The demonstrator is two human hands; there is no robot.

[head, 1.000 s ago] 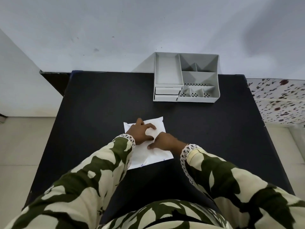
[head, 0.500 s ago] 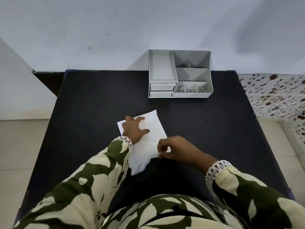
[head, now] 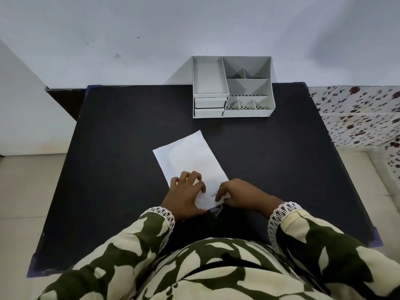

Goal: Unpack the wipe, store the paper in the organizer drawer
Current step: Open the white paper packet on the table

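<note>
The paper was plain white against the matte black table, whose corners showed a bluish-purple edge. The organizer was pale grey-white, with rows of small dark dots along its front compartments, and its 2 drawers matched that same pale tone. Both sleeves carried a cream ground with dark olive-green leaf shapes and white lace trim at the cuffs. The wall was pale bluish-white, the floor beige, and a white cloth bore small dark red flowers.
</note>
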